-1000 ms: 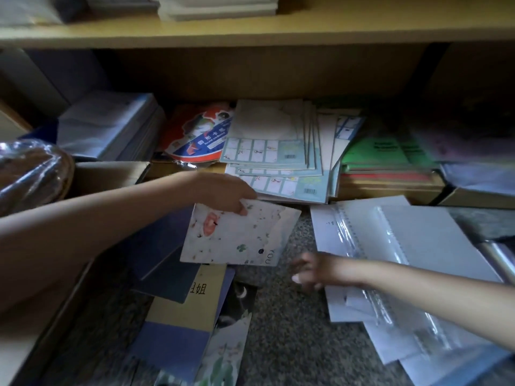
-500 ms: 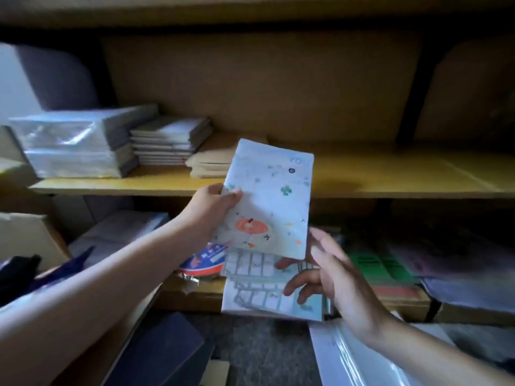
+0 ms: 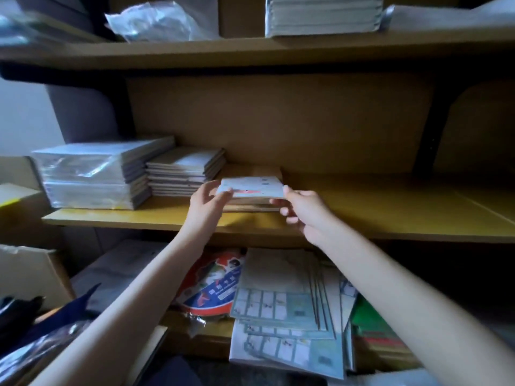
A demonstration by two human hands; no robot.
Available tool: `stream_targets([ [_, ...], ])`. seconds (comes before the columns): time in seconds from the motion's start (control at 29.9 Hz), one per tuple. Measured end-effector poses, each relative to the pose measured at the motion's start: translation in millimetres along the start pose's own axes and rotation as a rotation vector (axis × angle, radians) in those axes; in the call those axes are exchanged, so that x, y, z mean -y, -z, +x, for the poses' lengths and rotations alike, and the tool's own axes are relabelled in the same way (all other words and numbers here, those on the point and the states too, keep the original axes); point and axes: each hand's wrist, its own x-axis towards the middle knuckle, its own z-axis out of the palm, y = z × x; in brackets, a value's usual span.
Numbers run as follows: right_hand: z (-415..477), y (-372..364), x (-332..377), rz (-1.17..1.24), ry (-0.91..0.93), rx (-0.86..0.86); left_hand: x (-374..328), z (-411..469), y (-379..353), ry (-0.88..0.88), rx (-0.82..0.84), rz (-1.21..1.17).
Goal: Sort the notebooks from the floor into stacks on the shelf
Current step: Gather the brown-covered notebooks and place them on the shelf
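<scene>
Left hand (image 3: 207, 204) and right hand (image 3: 303, 212) pinching pale notebook (image 3: 252, 186) ends, over brown stack (image 3: 252, 170) (mostly hidden); contact unclear

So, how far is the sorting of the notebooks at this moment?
Done: three stacks lie on the middle shelf, a wrapped stack, a grey stack and a low brown stack. In hand: the left hand and the right hand hold the white patterned notebook by its edges over the brown stack, not yet released. Left: what remains below is outside this view, so it cannot be counted.
</scene>
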Motion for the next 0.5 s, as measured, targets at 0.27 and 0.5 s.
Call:
stream_targets([
  [0.27,34.6,3.2,-12.0,-0.469,0.174,-0.023,35.2,13.9,-9.3,-0.595,0.173,1.21],
  [0.5,44.6,10.2,-30.9,-0.978,0.677,-0.231,35.0,49.3,-15.9,-0.608,0.098,1.233],
])
